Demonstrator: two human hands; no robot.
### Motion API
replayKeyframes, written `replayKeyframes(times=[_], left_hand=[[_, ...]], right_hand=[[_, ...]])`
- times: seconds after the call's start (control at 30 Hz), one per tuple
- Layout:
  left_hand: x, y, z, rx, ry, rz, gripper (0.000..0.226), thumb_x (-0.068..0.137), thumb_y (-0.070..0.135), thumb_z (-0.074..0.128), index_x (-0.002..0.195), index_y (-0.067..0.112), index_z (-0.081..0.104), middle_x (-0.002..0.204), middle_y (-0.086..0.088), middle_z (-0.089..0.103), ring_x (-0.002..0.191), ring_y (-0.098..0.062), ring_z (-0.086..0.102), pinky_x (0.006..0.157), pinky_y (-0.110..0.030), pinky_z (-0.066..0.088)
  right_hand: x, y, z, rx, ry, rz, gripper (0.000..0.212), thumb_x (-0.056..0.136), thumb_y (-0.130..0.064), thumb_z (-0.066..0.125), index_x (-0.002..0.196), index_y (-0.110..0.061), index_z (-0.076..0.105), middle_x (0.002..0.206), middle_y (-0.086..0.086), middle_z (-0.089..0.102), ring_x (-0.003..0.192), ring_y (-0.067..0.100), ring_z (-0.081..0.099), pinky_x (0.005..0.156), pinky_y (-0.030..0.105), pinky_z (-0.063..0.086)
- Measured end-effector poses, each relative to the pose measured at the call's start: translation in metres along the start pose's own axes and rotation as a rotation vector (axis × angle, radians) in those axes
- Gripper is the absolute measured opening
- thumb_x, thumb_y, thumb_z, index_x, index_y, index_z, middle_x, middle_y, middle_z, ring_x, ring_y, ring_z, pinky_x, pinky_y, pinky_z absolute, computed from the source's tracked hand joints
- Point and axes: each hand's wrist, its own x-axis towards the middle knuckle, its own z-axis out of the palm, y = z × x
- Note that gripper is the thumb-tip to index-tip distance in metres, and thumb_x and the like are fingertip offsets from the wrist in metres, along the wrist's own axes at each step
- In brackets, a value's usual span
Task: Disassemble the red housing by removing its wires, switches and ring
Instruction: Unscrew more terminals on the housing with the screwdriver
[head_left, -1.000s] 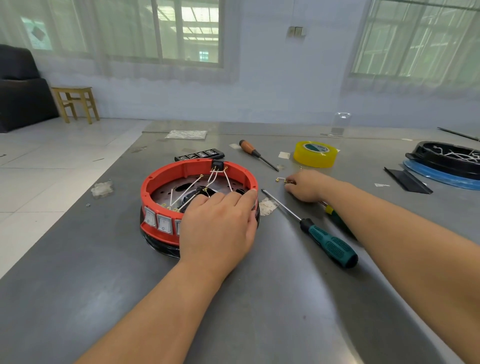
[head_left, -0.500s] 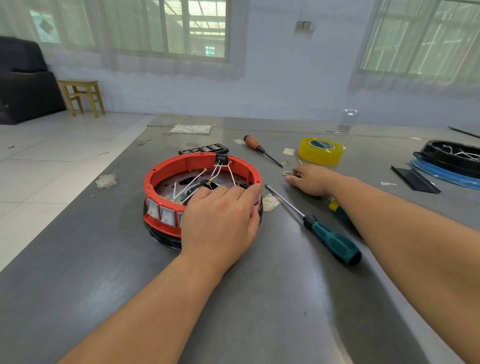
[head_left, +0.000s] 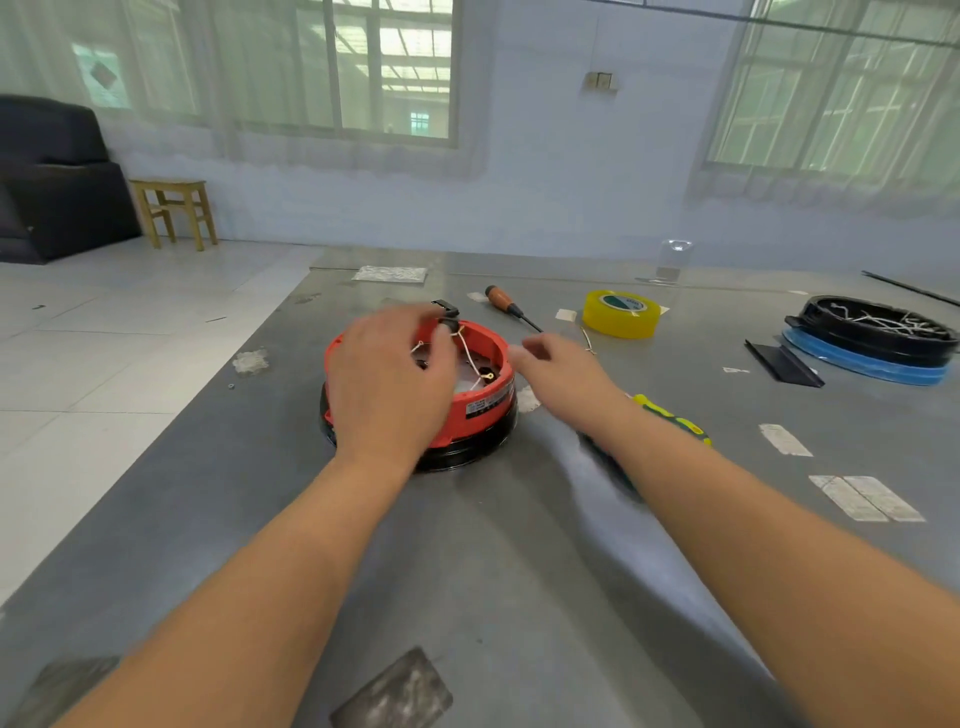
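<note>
The red housing stands on its black ring base in the middle of the grey table. White wires run inside it up to a black clip on the far rim. My left hand covers the housing's left half, thumb and fingers closed around the wires just below the clip. Blurred and holding nothing, my right hand hovers at the housing's right rim with loose fingers. The switches are hidden behind my left hand.
A yellow tape roll and an orange-handled screwdriver lie behind the housing. A yellow-green screwdriver lies under my right forearm. A black tray on a blue disc sits far right. The table's edge runs along the left.
The housing has turned, so its label faces me instead of the switches. My left hand moved from the near rim to the wires. My right hand left the table and swung toward the housing.
</note>
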Motion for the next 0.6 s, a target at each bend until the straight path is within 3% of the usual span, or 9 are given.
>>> replayKeyframes(times=[0.07, 0.17, 0.27, 0.37, 0.47, 0.6], left_hand=[[0.007, -0.016, -0.013, 0.023, 0.052, -0.227, 0.032, 0.099, 0.038, 0.056, 0.124, 0.024, 0.07, 0.128, 0.0, 0.069, 0.127, -0.027, 0.052, 0.106, -0.042, 0.041], [0.005, -0.044, -0.024, 0.066, -0.055, -0.497, 0.055, 0.098, 0.048, 0.061, 0.143, 0.018, 0.055, 0.148, -0.009, 0.054, 0.141, -0.035, 0.04, 0.114, -0.047, 0.034], [-0.001, -0.064, -0.022, -0.16, -0.153, -0.749, 0.079, 0.096, 0.059, 0.062, 0.156, 0.014, 0.039, 0.158, -0.014, 0.045, 0.147, -0.036, 0.039, 0.12, -0.052, 0.034], [-0.007, -0.073, -0.012, -0.108, -0.255, -0.748, 0.079, 0.097, 0.069, 0.053, 0.151, 0.013, 0.046, 0.149, -0.013, 0.055, 0.141, -0.035, 0.046, 0.117, -0.053, 0.039], [-0.012, -0.073, -0.008, -0.065, -0.215, -0.697, 0.071, 0.096, 0.071, 0.051, 0.14, 0.015, 0.055, 0.137, -0.009, 0.062, 0.134, -0.035, 0.051, 0.11, -0.052, 0.043], [-0.016, -0.073, -0.011, -0.187, -0.162, -0.583, 0.037, 0.097, 0.06, 0.061, 0.12, 0.03, 0.058, 0.119, 0.007, 0.061, 0.129, -0.028, 0.054, 0.112, -0.05, 0.043]], right_hand=[[-0.015, -0.004, 0.014, 0.039, -0.014, 0.095, 0.067, 0.1, -0.059, 0.047, 0.149, -0.013, 0.046, 0.15, 0.006, 0.053, 0.136, 0.024, 0.049, 0.111, 0.037, 0.039], [-0.033, -0.005, 0.034, 0.066, -0.043, 0.216, 0.079, 0.095, -0.072, 0.038, 0.147, -0.013, 0.047, 0.148, 0.008, 0.053, 0.135, 0.029, 0.049, 0.098, 0.035, 0.037], [-0.042, -0.003, 0.051, 0.057, 0.034, 0.209, 0.079, 0.094, -0.077, 0.028, 0.137, -0.018, 0.056, 0.137, 0.007, 0.061, 0.131, 0.031, 0.051, 0.106, 0.042, 0.042], [-0.045, -0.001, 0.06, 0.023, 0.124, 0.166, 0.076, 0.094, -0.078, 0.022, 0.126, -0.023, 0.063, 0.125, 0.003, 0.067, 0.126, 0.031, 0.055, 0.107, 0.048, 0.045], [-0.044, 0.002, 0.062, 0.052, 0.146, 0.133, 0.066, 0.096, -0.076, 0.023, 0.114, -0.03, 0.066, 0.115, -0.003, 0.071, 0.12, 0.026, 0.059, 0.104, 0.047, 0.048], [-0.042, 0.006, 0.061, 0.179, 0.164, 0.063, 0.058, 0.098, -0.072, 0.03, 0.128, -0.035, 0.062, 0.122, -0.009, 0.069, 0.12, 0.017, 0.059, 0.096, 0.034, 0.046]])
